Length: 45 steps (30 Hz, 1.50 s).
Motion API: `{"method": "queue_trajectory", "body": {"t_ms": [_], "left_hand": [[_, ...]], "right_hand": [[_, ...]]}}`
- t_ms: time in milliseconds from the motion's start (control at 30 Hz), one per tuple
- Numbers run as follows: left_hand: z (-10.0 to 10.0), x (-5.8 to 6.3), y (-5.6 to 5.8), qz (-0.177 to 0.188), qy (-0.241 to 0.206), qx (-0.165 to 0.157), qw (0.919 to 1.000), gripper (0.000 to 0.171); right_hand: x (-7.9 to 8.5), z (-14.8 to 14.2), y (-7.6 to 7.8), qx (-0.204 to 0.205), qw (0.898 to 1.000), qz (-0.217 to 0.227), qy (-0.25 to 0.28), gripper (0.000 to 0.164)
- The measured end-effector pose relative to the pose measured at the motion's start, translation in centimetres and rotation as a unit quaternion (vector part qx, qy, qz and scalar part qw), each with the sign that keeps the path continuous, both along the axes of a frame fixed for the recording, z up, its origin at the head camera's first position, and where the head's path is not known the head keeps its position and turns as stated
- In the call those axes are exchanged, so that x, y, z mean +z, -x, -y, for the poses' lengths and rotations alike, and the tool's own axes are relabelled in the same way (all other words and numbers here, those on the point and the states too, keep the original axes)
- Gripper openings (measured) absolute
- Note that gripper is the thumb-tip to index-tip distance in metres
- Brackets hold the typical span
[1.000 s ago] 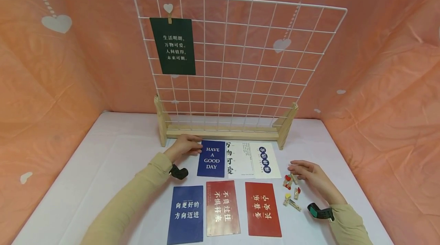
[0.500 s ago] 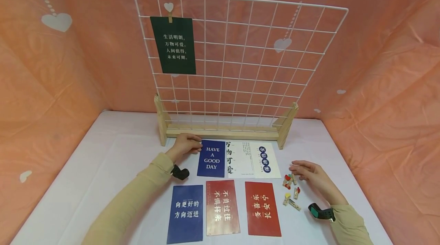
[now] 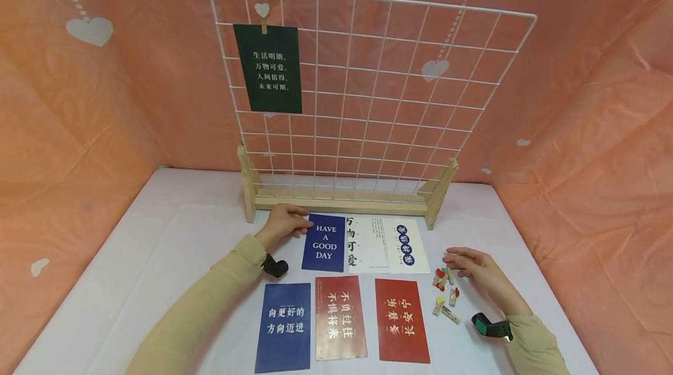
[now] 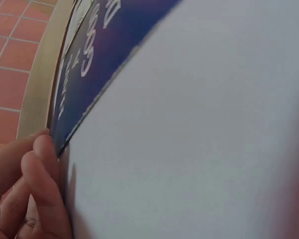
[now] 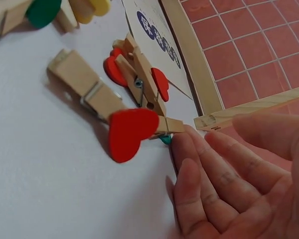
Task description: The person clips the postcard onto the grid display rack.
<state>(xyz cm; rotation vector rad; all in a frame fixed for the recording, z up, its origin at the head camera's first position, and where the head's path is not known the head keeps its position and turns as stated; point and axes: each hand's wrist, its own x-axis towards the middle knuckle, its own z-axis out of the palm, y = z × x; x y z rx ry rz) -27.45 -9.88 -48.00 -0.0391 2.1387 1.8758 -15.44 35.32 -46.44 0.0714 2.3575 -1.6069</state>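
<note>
My left hand (image 3: 284, 225) rests at the upper left corner of a dark blue card (image 3: 323, 244) printed "HAVE A GOOD DAY". In the left wrist view its loosely bent fingertips (image 4: 42, 144) meet that card's corner. My right hand (image 3: 475, 270) lies on the table beside several small wooden clothespins (image 3: 444, 296) with coloured hearts. Up close in the right wrist view, relaxed fingers (image 5: 229, 174) lie right by the end of one clothespin, and a red-heart clothespin (image 5: 89, 89) lies nearer the camera.
White cards (image 3: 389, 246) adjoin the blue one. In front lie another blue card (image 3: 284, 328) and two red cards (image 3: 340, 318). Behind stands a white wire grid (image 3: 378, 94) on a wooden base (image 3: 342, 205); a dark green card (image 3: 270, 69) hangs there from a heart clothespin (image 3: 264, 20).
The head view has shifted slightly. Both hands, the cards and the clothespins keep practically the same places.
</note>
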Motion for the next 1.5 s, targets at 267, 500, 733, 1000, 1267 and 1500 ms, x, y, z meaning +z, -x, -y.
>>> {"method": "queue_trajectory", "body": {"t_ms": [267, 500, 733, 1000, 1267, 1500], "left_hand": [[-0.6, -0.5, -0.3, -0.053, 0.010, 0.025, 0.9982, 0.041], [-0.6, -0.8, -0.2, -0.058, 0.040, 0.046, 0.9964, 0.040], [0.8, -0.8, -0.3, -0.031, 0.031, 0.047, 0.9979, 0.040], [1.7, -0.7, -0.5, -0.033, 0.018, 0.034, 0.9987, 0.046], [1.5, -0.9, -0.8, -0.067, 0.046, 0.042, 0.9958, 0.047], [1.5, -0.8, -0.8, -0.068, 0.075, 0.042, 0.9940, 0.048]], "right_hand": [[-0.2, 0.0, -0.1, -0.009, 1.000, 0.005, -0.004, 0.049], [-0.3, 0.0, 0.0, -0.017, 1.000, 0.014, -0.006, 0.050], [-0.4, 0.0, 0.0, -0.013, 1.000, 0.020, -0.020, 0.052], [-0.6, 0.0, -0.1, -0.018, 1.000, 0.007, -0.005, 0.050], [-0.8, 0.0, -0.1, -0.018, 1.000, 0.007, 0.001, 0.050], [-0.8, 0.1, -0.1, -0.021, 1.000, 0.010, 0.002, 0.049]]}}
